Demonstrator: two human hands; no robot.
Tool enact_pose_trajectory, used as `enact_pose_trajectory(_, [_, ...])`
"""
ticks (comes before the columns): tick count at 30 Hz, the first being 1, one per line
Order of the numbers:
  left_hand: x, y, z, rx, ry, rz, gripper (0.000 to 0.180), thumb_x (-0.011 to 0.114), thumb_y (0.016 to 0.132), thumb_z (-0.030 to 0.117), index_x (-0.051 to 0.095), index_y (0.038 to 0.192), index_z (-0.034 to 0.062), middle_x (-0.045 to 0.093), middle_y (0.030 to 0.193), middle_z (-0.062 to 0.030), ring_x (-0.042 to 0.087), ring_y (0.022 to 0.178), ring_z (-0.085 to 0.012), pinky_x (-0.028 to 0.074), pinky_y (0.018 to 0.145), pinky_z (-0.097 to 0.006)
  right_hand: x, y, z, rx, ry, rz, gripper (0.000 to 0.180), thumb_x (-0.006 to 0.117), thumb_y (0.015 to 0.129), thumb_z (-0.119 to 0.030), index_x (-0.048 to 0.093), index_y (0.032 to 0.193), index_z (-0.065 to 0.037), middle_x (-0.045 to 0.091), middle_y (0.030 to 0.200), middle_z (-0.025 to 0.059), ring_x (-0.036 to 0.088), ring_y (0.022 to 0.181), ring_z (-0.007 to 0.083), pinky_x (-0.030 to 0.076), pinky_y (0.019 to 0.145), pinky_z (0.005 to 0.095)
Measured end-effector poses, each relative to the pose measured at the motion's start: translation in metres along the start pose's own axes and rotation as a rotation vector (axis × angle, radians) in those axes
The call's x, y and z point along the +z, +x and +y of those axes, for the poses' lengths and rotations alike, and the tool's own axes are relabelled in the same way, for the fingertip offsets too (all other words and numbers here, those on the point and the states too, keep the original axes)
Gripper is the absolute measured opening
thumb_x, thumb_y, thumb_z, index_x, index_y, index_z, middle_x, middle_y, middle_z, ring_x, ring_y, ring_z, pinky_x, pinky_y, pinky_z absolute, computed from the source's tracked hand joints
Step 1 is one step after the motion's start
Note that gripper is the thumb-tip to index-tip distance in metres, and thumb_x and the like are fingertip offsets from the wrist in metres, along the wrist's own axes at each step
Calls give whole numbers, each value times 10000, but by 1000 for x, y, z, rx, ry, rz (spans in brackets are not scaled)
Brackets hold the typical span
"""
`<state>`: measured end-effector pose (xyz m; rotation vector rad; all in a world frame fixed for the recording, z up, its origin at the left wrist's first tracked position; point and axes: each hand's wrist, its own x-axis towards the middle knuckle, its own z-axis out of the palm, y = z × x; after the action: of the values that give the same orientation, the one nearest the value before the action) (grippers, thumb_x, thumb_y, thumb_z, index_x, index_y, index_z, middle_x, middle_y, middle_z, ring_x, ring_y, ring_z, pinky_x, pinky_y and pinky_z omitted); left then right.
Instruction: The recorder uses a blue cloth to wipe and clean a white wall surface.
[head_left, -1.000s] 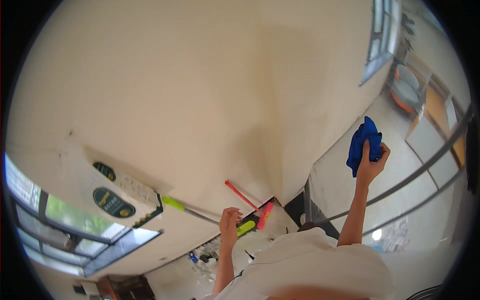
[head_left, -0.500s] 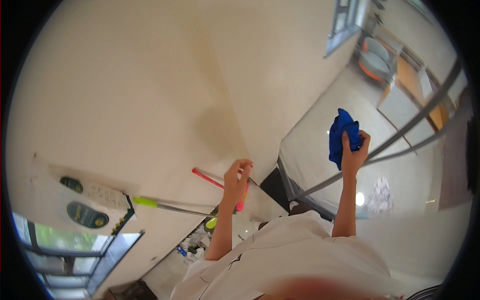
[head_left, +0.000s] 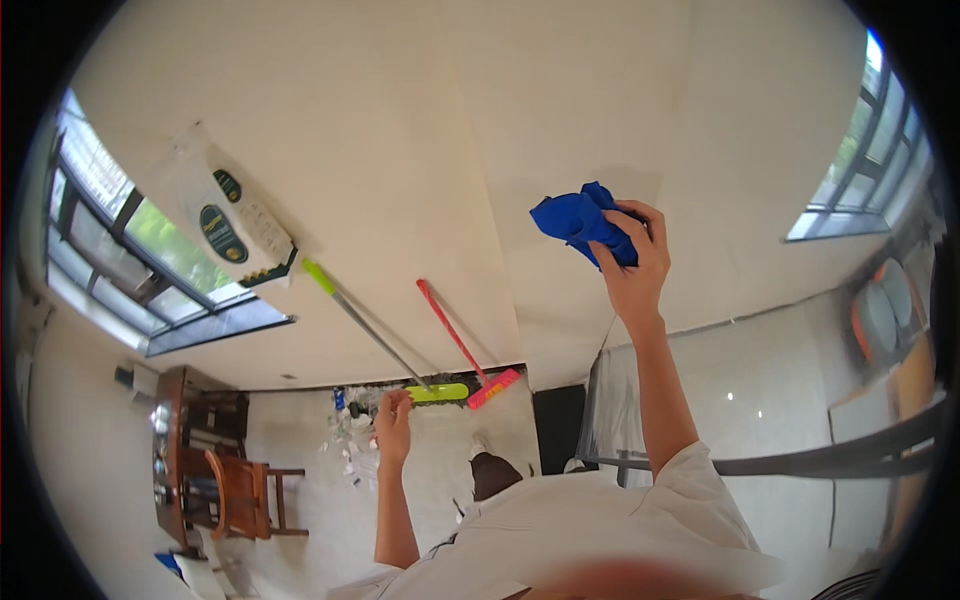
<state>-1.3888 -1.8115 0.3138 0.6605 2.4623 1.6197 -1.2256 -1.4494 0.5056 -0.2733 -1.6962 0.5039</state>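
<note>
My right hand [head_left: 640,262] grips a crumpled blue cloth [head_left: 577,220], raised in front of the cream wall, and its thumb presses into the cloth's lower side. Lower and to the left, my left hand [head_left: 393,425] has its fingers curled together, with nothing visible in them. Close beyond it is the lime-green head of a floor tool [head_left: 440,393] with a grey pole, leaning against the wall. Beside that leans a pink-handled broom [head_left: 450,325] with a pink head.
A white bag with green labels [head_left: 235,215] hangs on the wall near the left window [head_left: 130,240]. A wooden chair [head_left: 240,495] and a dark table stand at left. Litter [head_left: 355,445] lies along the wall's foot. At right are a grey rail [head_left: 830,465] and another window [head_left: 860,150].
My view has turned to the right-hand wall corner and back leftward. The blue cloth in my right hand now lies before the wall instead of over the floor. My left hand is lower.
</note>
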Motion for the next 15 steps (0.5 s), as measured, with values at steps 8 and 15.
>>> enact_pose_trajectory(8, [54, -81, 61, -12, 130, -117, 145, 579, 899, 103, 613, 1036, 69, 622, 973, -55, 596, 818, -156, 467, 637, -273, -30, -13, 31, 166, 98, 51, 354, 756, 695, -38, 650, 1026, -103, 548, 1092, 106, 578, 975, 280, 490, 808, 372])
enact_pose_trajectory(15, [49, -104, 68, -7, 216, -210, 138, 581, 899, 117, 613, 1022, 62, 622, 987, -70, 595, 819, -177, 478, 623, -283, -68, -47, 6, 249, 81, 44, 364, 760, 694, -42, 645, 1033, -106, 545, 1086, 106, 571, 964, 280, 484, 817, 378])
